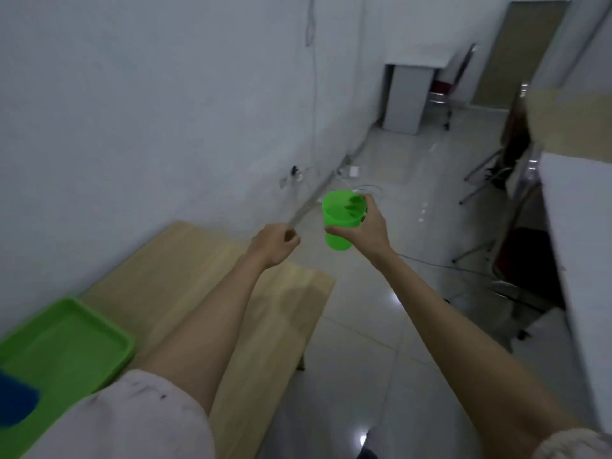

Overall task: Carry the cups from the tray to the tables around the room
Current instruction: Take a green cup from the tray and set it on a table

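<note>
Above the floor [381, 326], the green cup [339, 223] sits upright in the right hand [362, 228], thumb and fingers wrapped round it. Just beside it, the left hand [273, 243] is curled into a loose fist, holding nothing. Behind, a tray [99, 329] rests on the table [212, 270].

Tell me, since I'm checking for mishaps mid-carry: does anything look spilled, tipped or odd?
No spill shows. The green cup is upright in the right hand over the floor. Loose cables trail across the floor by the wall.
</note>
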